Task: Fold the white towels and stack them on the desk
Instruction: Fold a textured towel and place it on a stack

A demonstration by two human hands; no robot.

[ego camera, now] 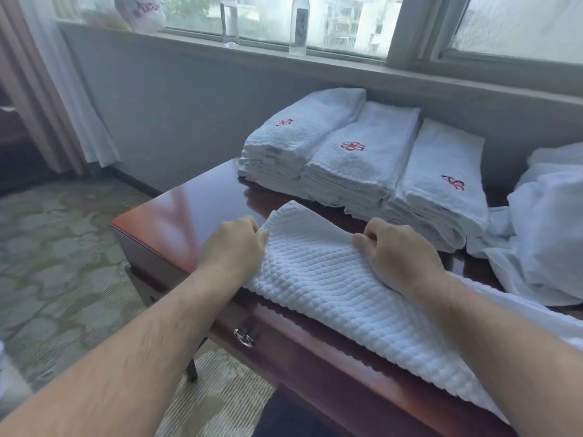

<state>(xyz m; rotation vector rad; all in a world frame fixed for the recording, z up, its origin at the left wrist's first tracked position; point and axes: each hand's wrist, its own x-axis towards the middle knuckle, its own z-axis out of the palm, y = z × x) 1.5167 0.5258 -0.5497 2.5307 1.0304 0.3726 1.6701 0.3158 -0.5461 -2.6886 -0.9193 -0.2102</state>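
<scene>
A white waffle-weave towel (328, 288) lies spread along the front of the reddish wooden desk (202, 203), its far end lifted slightly. My left hand (235, 244) grips the towel's left edge with curled fingers. My right hand (400, 253) pinches the far edge on the right side. Behind them, three stacks of folded white towels (356, 165) with red embroidered flowers stand side by side against the wall.
A heap of unfolded white towels (549, 228) lies at the desk's right. Two clear bottles (229, 20) and a plastic bag (138, 11) stand on the windowsill. A drawer handle (243, 337) shows on the desk front. Carpet and a curtain (63, 89) are at left.
</scene>
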